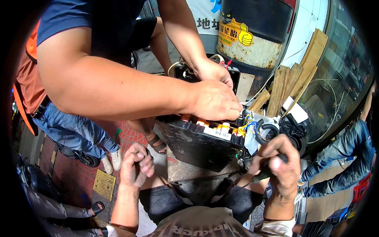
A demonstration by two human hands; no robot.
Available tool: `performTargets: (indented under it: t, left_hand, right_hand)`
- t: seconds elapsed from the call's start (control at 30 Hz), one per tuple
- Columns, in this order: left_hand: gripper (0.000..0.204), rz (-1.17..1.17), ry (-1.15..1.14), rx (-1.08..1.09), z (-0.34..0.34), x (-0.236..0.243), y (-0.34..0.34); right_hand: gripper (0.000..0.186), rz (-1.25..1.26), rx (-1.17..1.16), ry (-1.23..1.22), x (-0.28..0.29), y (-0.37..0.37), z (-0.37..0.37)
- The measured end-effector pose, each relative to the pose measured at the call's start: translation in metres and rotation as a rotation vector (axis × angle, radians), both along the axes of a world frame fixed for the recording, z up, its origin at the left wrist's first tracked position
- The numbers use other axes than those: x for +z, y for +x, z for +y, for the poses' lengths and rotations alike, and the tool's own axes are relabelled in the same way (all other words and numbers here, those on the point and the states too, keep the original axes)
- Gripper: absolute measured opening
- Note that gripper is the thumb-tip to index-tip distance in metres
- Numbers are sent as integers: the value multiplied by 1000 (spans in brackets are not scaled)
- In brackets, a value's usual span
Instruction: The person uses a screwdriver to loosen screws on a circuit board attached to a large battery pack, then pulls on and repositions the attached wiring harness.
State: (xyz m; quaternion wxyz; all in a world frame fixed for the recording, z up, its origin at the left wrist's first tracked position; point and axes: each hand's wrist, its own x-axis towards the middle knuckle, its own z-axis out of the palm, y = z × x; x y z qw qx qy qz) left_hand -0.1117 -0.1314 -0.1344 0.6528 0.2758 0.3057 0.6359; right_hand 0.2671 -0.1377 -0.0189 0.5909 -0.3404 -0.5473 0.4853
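Observation:
My right hand (285, 160) is closed around the dark handle of a screwdriver (263, 173), its thin shaft slanting down toward my knee. My left hand (137, 165) hangs raised above my other knee with its fingers curled in; anything inside them is hidden. Between and beyond my hands stands a black battery case (193, 144), uncovered, showing orange cells (224, 127) and a bundle of coloured wires (249, 128). A co-worker's hands (217, 98) reach over it from the upper left, covering part of its top.
The case rests on a low worn stand (185, 172). Behind it are another black box (235, 75) and a rusty drum (256, 43). Wooden boards (283, 85) lean at the right against a window. Other people stand at both sides.

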Motion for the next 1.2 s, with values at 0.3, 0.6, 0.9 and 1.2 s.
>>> performTargets:
  t: [0.3,0.6,0.9,1.2]
  left_hand:
    - [18,-26,-266,63,-2,-63,-18]
    - [21,-9,-96,175,12,-51,-42]
    - [30,121,45,202,45,-16,-43]
    - [29,127,163,131,102,19,-37]
  right_hand:
    - [48,-39,-119,134,-11,40,10]
    - [43,2,-160,231,0,46,18]
    - [48,-19,-163,216,-2,49,16]
    - [47,0,-212,283,5,73,28]
